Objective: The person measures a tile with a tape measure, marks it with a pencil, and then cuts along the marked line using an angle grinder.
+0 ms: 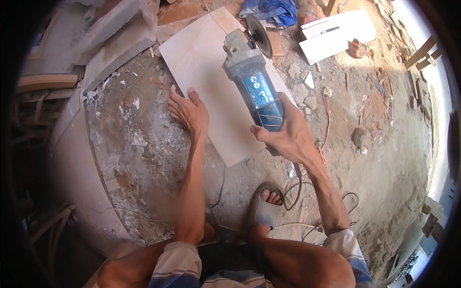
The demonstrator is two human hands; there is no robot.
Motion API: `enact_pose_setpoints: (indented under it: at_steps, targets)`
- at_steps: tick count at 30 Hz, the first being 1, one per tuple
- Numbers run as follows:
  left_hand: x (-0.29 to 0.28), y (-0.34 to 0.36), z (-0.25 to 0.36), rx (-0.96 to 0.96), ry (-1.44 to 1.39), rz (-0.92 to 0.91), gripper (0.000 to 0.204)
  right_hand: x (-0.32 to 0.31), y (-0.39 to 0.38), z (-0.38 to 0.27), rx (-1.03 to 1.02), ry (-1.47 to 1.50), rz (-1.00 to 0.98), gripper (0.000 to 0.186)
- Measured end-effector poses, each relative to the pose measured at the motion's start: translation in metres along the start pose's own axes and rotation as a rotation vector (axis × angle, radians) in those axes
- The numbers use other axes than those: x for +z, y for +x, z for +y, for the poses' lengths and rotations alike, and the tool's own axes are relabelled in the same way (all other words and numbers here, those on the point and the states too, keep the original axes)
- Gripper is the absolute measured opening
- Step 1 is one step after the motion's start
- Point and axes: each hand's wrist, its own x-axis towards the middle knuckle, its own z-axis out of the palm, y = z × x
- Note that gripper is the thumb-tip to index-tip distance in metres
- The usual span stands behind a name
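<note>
My right hand (289,130) is wrapped round the rear body of a blue angle grinder (254,86). Its grey head points away from me, and a dark cutting disc (259,36) stands on edge at the far right side of it. Beneath the grinder lies a large pale tile (211,101), set at a slant on the ground. My left hand (189,109) is beside the tile's left edge, fingers stretched out and thumb apart, holding nothing. Whether its fingertips touch the tile, I cannot tell. A dark power cord (298,180) trails from the grinder toward my sandalled foot.
White tile pieces (338,33) with a dark pen on them lie at the far right, near an orange tape measure (356,48). Blue cloth (271,10) is bunched at the far side. Rubble and a stone (360,137) are strewn right. Slabs (120,53) stand far left.
</note>
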Motion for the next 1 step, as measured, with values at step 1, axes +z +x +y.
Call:
enact_pose_setpoints:
  at_steps: [1]
  targets:
    - [-0.0031,0.0050,0.0128,0.040,0.044,0.047,0.068,0.0064,0.0236,-0.0029,-0.039,-0.018,-0.005,0.088]
